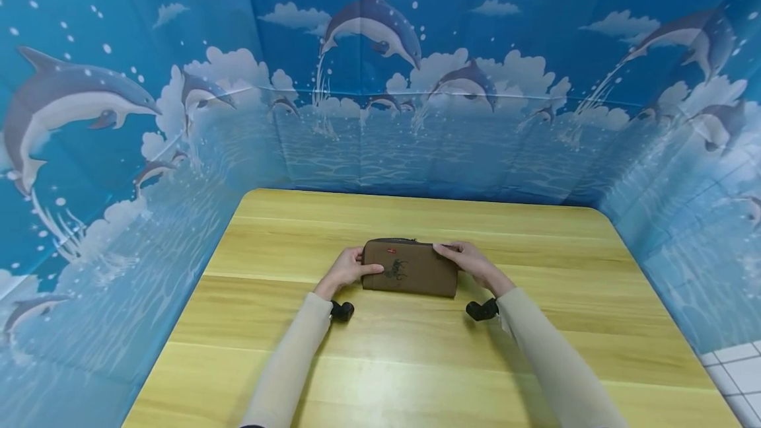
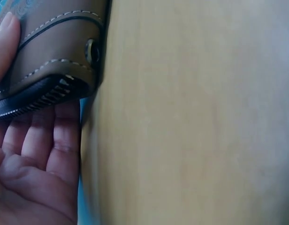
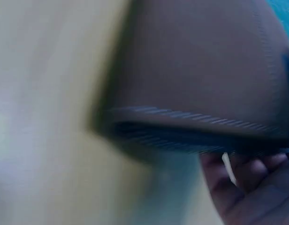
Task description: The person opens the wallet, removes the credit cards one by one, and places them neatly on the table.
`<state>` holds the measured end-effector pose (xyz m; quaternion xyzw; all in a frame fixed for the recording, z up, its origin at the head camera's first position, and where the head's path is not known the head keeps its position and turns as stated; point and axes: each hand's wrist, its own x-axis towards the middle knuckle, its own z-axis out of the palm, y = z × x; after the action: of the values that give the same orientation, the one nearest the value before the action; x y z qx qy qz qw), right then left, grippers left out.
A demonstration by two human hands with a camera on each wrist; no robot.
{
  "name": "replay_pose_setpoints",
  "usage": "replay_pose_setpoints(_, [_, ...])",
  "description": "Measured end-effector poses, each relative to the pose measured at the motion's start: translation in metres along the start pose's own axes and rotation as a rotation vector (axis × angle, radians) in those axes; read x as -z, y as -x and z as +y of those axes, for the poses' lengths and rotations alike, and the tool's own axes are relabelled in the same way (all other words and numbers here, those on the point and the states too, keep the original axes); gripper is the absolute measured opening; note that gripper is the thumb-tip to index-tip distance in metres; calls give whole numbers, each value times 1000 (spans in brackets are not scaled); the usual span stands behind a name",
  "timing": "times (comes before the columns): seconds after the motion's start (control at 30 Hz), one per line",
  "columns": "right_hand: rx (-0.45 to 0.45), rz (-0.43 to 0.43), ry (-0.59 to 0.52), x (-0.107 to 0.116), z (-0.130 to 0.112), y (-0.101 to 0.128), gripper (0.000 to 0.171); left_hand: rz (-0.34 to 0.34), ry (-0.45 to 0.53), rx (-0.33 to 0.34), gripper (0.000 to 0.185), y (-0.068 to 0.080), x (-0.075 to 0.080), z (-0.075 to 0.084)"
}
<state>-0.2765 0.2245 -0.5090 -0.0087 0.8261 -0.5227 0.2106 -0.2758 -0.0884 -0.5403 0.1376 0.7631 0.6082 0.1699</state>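
Fingers and thumb of the left hand [image 1: 347, 269] curl round the left end of a brown zip wallet [image 1: 410, 267], thumb on its front face, fingers behind the zipper edge. At the other end the right hand [image 1: 470, 260] grips the top right corner the same way. Held between both hands, the wallet stands on its long edge near the middle of the wooden table [image 1: 416, 362]. Behind the table hangs a blue dolphin-print backdrop [image 1: 380, 84].

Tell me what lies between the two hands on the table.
The brown zip pouch fills that stretch in the head view: the left hand grips its left end, the right hand its right end, on the wooden table.
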Motion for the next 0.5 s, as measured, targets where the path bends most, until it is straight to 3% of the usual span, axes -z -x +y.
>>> replay_pose_setpoints(0.13, [-2,-34,101,4,-21,-11,79,-28,-1,-2,19,8,2,18])
replay_pose_setpoints(0.27, [-17,-81,205,1,-38,-19,75,-35,-5,-13,18,10,1,18])
replay_pose_setpoints(0.5, [-21,-49,286,-17,-60,-31,56,-30,32,-35,22,10,0,18])
